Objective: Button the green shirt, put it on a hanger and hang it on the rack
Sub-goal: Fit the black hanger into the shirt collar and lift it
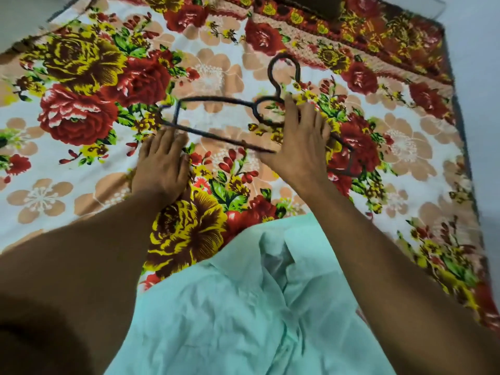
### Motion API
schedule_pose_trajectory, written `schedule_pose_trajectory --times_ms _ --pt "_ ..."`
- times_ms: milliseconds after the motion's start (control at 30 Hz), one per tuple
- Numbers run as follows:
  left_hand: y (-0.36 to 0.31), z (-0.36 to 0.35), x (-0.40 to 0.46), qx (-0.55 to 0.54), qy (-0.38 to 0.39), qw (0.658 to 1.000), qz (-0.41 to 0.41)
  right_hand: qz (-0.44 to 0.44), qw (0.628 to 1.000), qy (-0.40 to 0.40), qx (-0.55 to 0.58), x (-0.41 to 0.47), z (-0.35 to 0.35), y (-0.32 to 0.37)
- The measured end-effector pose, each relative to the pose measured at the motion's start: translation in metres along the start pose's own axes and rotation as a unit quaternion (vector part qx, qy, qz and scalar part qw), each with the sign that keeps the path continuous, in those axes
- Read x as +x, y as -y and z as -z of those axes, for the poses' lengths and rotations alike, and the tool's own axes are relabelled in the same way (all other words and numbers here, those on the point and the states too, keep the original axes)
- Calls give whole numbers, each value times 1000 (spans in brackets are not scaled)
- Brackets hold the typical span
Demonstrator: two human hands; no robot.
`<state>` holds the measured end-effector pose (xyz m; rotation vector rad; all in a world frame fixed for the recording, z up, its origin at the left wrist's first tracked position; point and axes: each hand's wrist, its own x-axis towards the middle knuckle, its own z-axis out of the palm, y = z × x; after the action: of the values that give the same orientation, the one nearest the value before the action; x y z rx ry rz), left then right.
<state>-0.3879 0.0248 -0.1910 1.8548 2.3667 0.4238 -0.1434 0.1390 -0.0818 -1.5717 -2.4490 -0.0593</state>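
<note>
A pale green shirt (243, 307) lies crumpled on the bed, close to me at the bottom middle. Beyond it lies a dark metal hanger (216, 100), its hook pointing away from me. My right hand (297, 147) is on the hanger's middle, fingers curled over the loop below the hook, and hides part of the lower bar. My left hand (162, 166) rests flat on the sheet with its fingertips touching the hanger's left lower bar, holding nothing. No rack is in view.
A bedsheet (81, 117) with big red and yellow flowers covers the bed. The bed's right edge (460, 131) runs down beside a pale floor. A dark object (305, 6) sits at the far top edge.
</note>
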Motion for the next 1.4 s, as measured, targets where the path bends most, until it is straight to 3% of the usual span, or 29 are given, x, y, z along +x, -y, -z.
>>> schedule_pose_trajectory --times_ms 200,267,367,433,567,667,733,800,900,1100,1267,1400 --pt "-32 49 -1 -14 188 980 62 -45 998 16 -47 -111 61 -57" --pt "-62 70 -26 -50 159 985 36 -63 996 18 -57 -141 70 -72" --pt "-122 83 -107 -92 44 995 -5 -103 993 -6 -54 -185 80 -86" --pt "-161 81 -163 -81 36 996 4 -122 991 -26 -51 -216 84 -92" --pt "-189 62 -199 -88 118 966 211 -110 989 -64 -72 -255 80 -96" --pt "-188 49 -203 -96 187 954 213 -98 986 -98 -95 -268 77 -99" --pt "-187 45 -206 -191 169 940 227 -111 982 -112 -106 -274 77 -99" --pt "-183 47 -207 -349 110 891 267 -138 977 -122 -107 -281 79 -103" --pt "-177 59 -208 -444 6 861 247 -174 974 -113 -89 -286 82 -106" --pt "-192 81 -223 -476 9 873 108 23 998 -25 -44 -265 73 -61" --pt "-201 92 -231 -565 55 815 116 157 987 42 -9 -244 67 -20" --pt "-194 95 -238 -596 56 790 132 174 982 66 -34 -245 66 -16"
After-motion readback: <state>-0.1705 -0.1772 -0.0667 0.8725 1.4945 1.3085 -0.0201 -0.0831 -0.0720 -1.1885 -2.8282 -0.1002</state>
